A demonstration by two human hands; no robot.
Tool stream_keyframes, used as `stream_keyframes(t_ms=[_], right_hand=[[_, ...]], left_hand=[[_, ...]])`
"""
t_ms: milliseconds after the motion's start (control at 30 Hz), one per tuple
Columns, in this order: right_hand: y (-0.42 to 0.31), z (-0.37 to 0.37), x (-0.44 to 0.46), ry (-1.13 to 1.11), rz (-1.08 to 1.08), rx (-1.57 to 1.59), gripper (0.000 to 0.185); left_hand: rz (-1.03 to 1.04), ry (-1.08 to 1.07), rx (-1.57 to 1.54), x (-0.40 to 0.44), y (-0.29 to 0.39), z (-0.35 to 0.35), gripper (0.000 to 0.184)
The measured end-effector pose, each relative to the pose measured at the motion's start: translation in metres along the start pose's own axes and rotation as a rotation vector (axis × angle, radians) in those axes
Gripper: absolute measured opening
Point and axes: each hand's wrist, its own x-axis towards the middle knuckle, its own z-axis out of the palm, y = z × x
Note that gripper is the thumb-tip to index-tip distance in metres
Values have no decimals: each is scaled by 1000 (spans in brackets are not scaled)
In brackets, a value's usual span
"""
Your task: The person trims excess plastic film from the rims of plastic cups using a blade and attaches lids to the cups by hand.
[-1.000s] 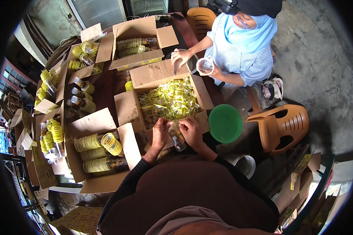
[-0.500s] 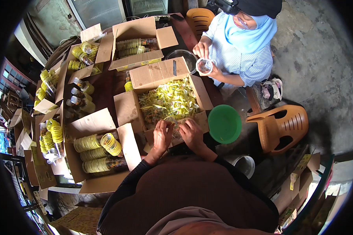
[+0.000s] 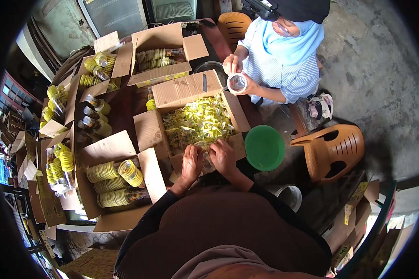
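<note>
My left hand (image 3: 192, 162) and my right hand (image 3: 223, 157) are close together at the near edge of an open cardboard box (image 3: 146, 132). Fingers of both are closed on a clear plastic bag (image 3: 207, 164) between them; its contents are hard to make out. In the box just beyond lies a heap of small yellow and white packets (image 3: 198, 118). To the right of my right hand sits a green basin (image 3: 265, 148). Left of my left hand, a box (image 3: 89, 191) holds stacks of yellow ringed items (image 3: 131, 173).
Across the table a person (image 3: 288, 51) holds a clear round container (image 3: 237, 83). More boxes with yellow stacks stand at the back (image 3: 159, 76) and left. An orange chair (image 3: 333, 151) is at the right, and a pale bucket (image 3: 289, 197) stands near my right arm.
The bag between my hands has gone from hanging lengthwise to bunched under my fingers. The other person's free hand has moved from the box flap to the round container. The view has shifted slightly.
</note>
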Motion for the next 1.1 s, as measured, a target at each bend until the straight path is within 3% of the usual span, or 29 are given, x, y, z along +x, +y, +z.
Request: stream_keyframes(t_ms=[133, 200, 267, 633, 1100], right_hand=[[25, 16, 3, 5, 146, 58, 7], [26, 16, 9, 51, 230, 326, 7], [21, 13, 9, 38, 208, 345, 11], [7, 6, 2, 10, -62, 141, 13], [7, 3, -3, -1, -154, -51, 13]], left_hand=[[38, -31, -56, -4, 2, 5, 20], [135, 43, -7, 4, -7, 4, 23], [217, 96, -35, 7, -11, 2, 26], [-146, 23, -86, 7, -6, 0, 18], [-83, -13, 94, 8, -2, 0, 7]])
